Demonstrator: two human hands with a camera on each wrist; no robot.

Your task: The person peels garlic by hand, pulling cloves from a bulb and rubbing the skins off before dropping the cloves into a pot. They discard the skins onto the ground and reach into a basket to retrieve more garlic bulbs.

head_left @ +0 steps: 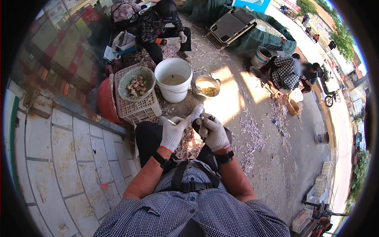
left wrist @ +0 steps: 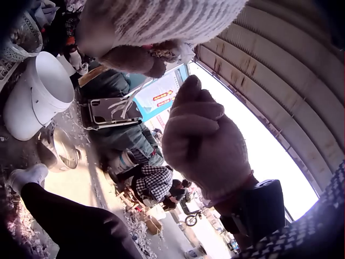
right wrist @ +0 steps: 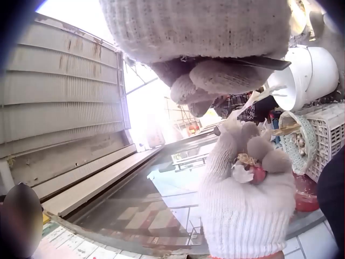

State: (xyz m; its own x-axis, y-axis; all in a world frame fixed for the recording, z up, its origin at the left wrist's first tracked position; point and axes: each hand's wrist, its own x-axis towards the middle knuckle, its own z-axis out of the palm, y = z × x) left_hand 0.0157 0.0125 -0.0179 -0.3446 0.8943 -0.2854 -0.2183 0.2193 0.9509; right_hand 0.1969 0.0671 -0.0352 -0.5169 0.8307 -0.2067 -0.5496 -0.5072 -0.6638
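The left hand (head_left: pixel 173 132), in a white knitted glove, curls round a reddish, papery-skinned bulb that looks like garlic (right wrist: pixel 257 174); a pale stalk (right wrist: pixel 253 102) rises past its fingertips in the right wrist view. Close beside it, the gloved right hand (head_left: pixel 215 132) has curled fingers. From under that hand a thin dark blade (right wrist: pixel 269 63) sticks out in the right wrist view; its handle is hidden. The left wrist view shows the right hand (left wrist: pixel 207 148) with fingers folded in, and the left hand (left wrist: pixel 156 27) along the top edge.
Beyond the hands stand a white bucket (head_left: pixel 173 85), a metal pot (head_left: pixel 206 86) and a basket of bulbs (head_left: pixel 137 83) on a crate (head_left: pixel 138 106). Peelings (head_left: pixel 252 134) litter the ground. One person (head_left: pixel 158 29) sits ahead, others (head_left: pixel 286 73) at the right. A tiled surface (head_left: pixel 59 158) lies left.
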